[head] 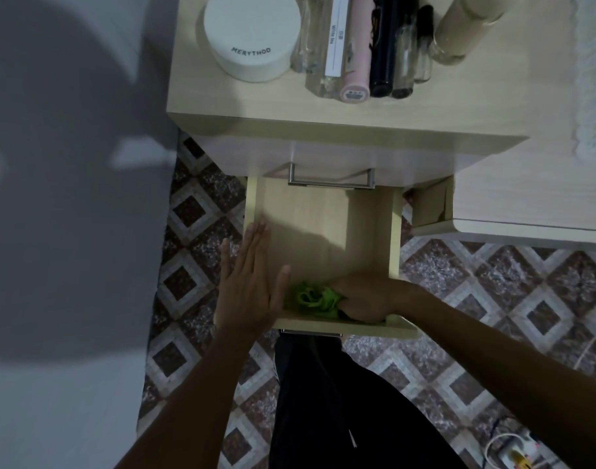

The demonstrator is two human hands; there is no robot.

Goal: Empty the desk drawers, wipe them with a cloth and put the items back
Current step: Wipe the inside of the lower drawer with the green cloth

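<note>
Right hand (360, 301) bunching green cloth (315, 299) at drawer's (323, 225) near wall, left hand (252, 282) flat, fingers straight, over left edge, far floor bare

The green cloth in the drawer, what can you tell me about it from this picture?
The green cloth is bright lime, soft-looking fabric, bunched into crumpled folds rather than spread flat. It lies on the floor of the open drawer, in the near part, against the front panel. The right hand grips it from the right, covering part of it. The left hand lies flat on the drawer's left edge beside it; whether it touches the cloth is unclear.
</note>
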